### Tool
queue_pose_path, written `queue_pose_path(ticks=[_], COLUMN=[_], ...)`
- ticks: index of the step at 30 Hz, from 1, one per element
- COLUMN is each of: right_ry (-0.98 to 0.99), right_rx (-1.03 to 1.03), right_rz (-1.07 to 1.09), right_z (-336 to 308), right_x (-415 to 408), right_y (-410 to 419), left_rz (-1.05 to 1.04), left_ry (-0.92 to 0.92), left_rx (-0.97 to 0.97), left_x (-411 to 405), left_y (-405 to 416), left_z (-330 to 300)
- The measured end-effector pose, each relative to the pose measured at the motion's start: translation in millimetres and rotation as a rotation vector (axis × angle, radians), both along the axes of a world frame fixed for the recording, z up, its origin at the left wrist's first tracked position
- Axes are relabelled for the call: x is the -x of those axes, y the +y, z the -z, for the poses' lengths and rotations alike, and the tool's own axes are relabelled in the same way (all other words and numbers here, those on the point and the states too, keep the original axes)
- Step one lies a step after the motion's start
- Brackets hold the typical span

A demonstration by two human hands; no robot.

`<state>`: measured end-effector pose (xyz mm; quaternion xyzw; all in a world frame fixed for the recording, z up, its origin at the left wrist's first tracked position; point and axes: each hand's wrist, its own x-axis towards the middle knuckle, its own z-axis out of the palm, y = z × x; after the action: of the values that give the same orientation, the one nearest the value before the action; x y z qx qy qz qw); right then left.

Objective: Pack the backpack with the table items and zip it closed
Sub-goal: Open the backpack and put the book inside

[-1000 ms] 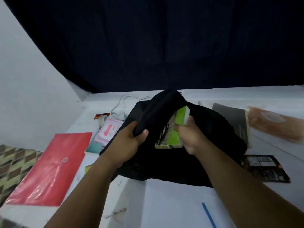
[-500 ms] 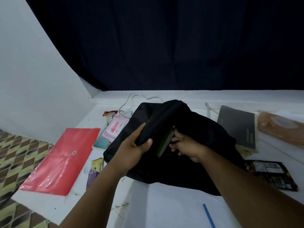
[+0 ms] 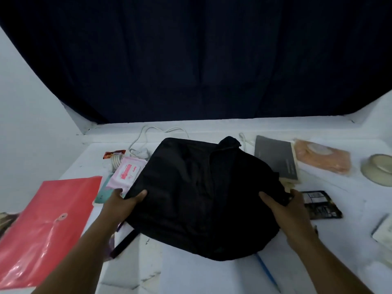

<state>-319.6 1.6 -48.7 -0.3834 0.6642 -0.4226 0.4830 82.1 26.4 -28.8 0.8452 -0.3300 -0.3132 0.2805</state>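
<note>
A black backpack [image 3: 201, 198] lies flat on the white table [image 3: 212, 276], its opening hidden. My left hand [image 3: 124, 203] grips its left edge, thumb on top. My right hand [image 3: 284, 205] grips its right edge the same way. Around it lie a red envelope folder [image 3: 46, 228], a pink wipes pack [image 3: 129, 174], a grey notebook [image 3: 275, 157], an orange packet [image 3: 323, 159] and a dark foil pouch [image 3: 320, 205].
A white cable [image 3: 146, 136] and a small red-brown sachet [image 3: 113, 154] lie behind the bag at left. A blue pen [image 3: 267, 271] lies near the front. A round pale lid [image 3: 378, 171] and a white box [image 3: 384, 232] sit at far right. A dark curtain hangs behind.
The green item went into the bag and is out of sight. Both hands left the opening and now hold the bag's sides; the bag lies flattened.
</note>
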Motion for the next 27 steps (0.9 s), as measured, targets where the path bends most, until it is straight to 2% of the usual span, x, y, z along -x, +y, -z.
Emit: queue_pose_path(ticks=[2, 6, 11, 14, 19, 24, 27], right_ry=[-0.063, 0.095, 0.304, 0.405, 0.387, 0.238, 0.233], right_rx=[0.001, -0.042, 0.068, 0.211, 0.473, 0.481, 0.438], right_rz=[-0.045, -0.156, -0.164, -0.079, 0.078, 0.112, 0.117], right_z=[-17.3, -52.6, -62.6, -78.3, -109.1, -120.4, -100.9], right_x=[-12.6, -56.1, -94.8, -99.6, -104.2, -116.1, -119.3], right_y=[1.4, -4.2, -8.0, -0.3, 25.2, 65.7, 84.8], left_rz=[0.035, 0.066, 0.118, 0.083, 0.007, -0.008, -0.034], left_ry=[0.065, 0.125, 0.057, 0.032, 0.159, 0.250, 0.270], left_rx=[0.015, 0.095, 0.235, 0.371, 0.546, 0.602, 0.563], left_x=[-10.8, -5.8, 4.1, 0.0, -30.9, -70.3, -79.4], left_y=[-6.1, -11.5, -2.7, 5.9, 33.9, 83.1, 117.0], left_z=[11.4, 11.1, 6.9, -0.3, -23.9, -41.3, -24.2])
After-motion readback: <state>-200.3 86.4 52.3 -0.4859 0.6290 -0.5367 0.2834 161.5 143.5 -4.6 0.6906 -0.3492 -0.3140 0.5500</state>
